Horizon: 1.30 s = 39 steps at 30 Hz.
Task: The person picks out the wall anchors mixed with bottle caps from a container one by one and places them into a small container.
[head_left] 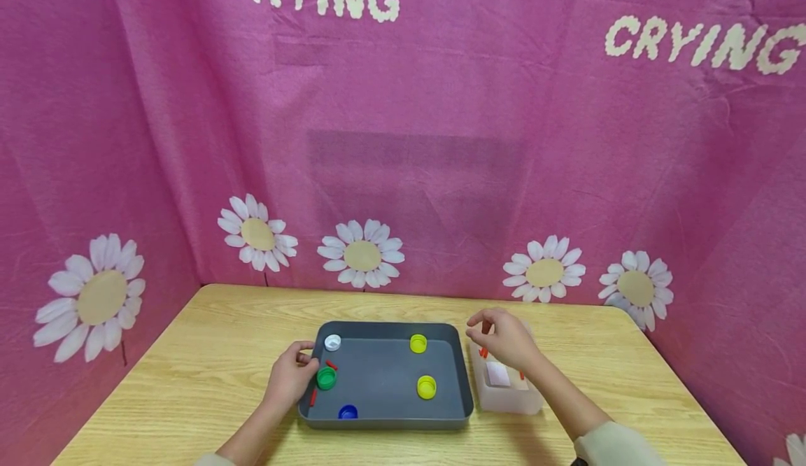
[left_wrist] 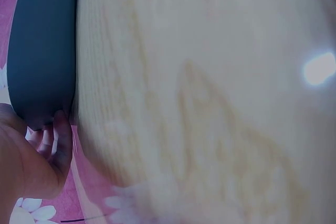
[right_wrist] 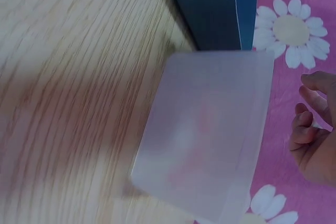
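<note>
My left hand grips the left rim of a dark grey tray, thumb at the rim and fingers against the outer wall. Near that thumb lie a green bottle cap and two small red pieces, one red piece by the tray's left wall. A white cap, a blue cap and two yellow caps, one yellow cap nearer me, also sit in the tray. Above a translucent plastic box is my right hand, fingers loosely bent, thumb and forefinger slightly apart, no held thing visible.
Inside the box are red pieces and a whitish square. The box stands close to the tray's right side on a wooden table. A pink cloth with daisies hangs behind the table and along both sides.
</note>
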Each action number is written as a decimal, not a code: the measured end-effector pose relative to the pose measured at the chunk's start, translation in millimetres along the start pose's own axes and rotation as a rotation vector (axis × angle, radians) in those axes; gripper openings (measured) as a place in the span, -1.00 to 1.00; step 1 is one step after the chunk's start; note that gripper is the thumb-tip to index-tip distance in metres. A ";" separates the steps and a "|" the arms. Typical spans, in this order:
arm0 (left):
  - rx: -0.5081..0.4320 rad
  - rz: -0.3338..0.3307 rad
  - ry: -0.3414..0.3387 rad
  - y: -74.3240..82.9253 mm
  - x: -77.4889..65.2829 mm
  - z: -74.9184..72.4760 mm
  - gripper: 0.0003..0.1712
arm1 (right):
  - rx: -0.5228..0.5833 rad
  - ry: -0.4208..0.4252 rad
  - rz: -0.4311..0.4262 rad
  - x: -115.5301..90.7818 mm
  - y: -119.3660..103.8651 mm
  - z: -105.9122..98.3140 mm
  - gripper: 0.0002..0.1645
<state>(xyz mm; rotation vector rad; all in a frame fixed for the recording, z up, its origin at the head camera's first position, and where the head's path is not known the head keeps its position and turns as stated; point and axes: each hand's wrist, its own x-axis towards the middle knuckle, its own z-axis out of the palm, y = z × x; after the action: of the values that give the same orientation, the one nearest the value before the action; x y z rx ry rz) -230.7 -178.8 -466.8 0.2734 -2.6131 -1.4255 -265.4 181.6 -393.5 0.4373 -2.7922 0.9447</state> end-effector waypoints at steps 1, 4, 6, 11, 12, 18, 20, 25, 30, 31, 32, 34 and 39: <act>0.000 -0.002 0.003 0.0 -0.1 -0.1 -0.58 | 0.004 -0.004 -0.002 1.3 -2.7 1.8 -0.84; -0.001 -0.004 0.004 -0.5 -0.2 -0.2 -0.58 | 0.015 -0.020 -0.011 4.1 -10.8 7.3 -0.84; -0.002 -0.003 0.004 -0.7 0.1 -0.2 -0.57 | 0.013 -0.018 -0.018 5.9 -16.1 10.8 -0.85; -0.004 -0.005 0.004 -1.1 1.2 0.4 -0.57 | 0.006 -0.012 -0.031 10.0 -28.0 20.2 -0.89; -0.002 -0.004 0.004 -1.2 1.5 0.7 -0.57 | 0.005 -0.014 -0.032 10.7 -29.7 22.4 -0.90; 0.006 -0.010 0.004 -1.8 1.4 1.5 -0.57 | 0.031 -0.024 -0.039 13.2 -39.5 37.0 -0.92; 0.007 -0.014 0.002 -1.8 1.1 1.4 -0.57 | 0.047 -0.032 -0.044 13.3 -43.5 41.5 -0.92; 0.011 -0.017 0.001 -1.2 1.1 0.8 -0.57 | 0.067 -0.082 -0.057 14.1 -53.4 51.8 -0.91; 0.009 -0.017 0.000 -0.9 1.5 0.6 -0.57 | 0.078 -0.127 -0.090 16.4 -61.6 63.9 -0.89; 0.008 -0.017 0.000 -0.8 1.4 0.5 -0.57 | 0.077 -0.131 -0.099 17.0 -63.2 66.8 -0.89; 0.007 -0.016 0.000 -0.5 1.3 0.4 -0.57 | 0.075 -0.133 -0.105 17.6 -64.6 69.8 -0.88; 0.006 -0.016 -0.001 -0.3 1.0 0.2 -0.57 | 0.075 -0.143 -0.111 18.7 -68.0 75.9 -0.87; 0.005 -0.011 0.003 0.0 0.7 0.4 -0.58 | 0.076 -0.162 -0.126 20.3 -76.7 91.5 -0.87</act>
<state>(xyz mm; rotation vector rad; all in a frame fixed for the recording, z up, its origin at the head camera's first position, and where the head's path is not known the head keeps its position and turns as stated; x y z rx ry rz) -231.5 -178.6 -467.0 0.2903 -2.6174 -1.4212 -265.0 62.9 -417.1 0.7227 -2.8361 1.0322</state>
